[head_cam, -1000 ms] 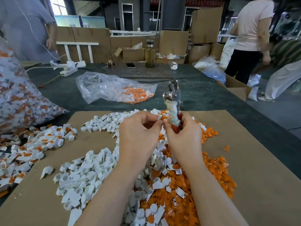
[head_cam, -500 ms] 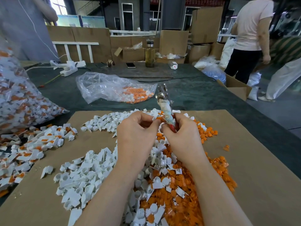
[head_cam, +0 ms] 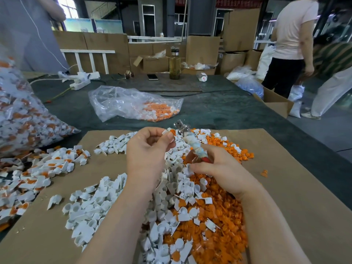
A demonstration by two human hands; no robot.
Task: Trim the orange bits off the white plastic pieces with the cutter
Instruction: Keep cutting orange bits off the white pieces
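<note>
My left hand pinches a small white plastic piece with an orange bit between thumb and fingertips. My right hand grips the cutter by its cloth-wrapped handle, and the metal jaws point up and left, just right of the held piece. Below both hands lies a heap of white pieces on the left and cut orange bits on the right, all on a brown cardboard sheet.
A pile of untrimmed white-and-orange pieces sits at the left, beside a full clear bag. Another clear bag lies farther back on the dark table, along with a bottle, a phone and a power strip. People stand at left and right.
My hands have drawn apart. The right hand with the cutter has dropped and tilted left; the left hand has lifted the orange-tipped piece up beside the jaws.
</note>
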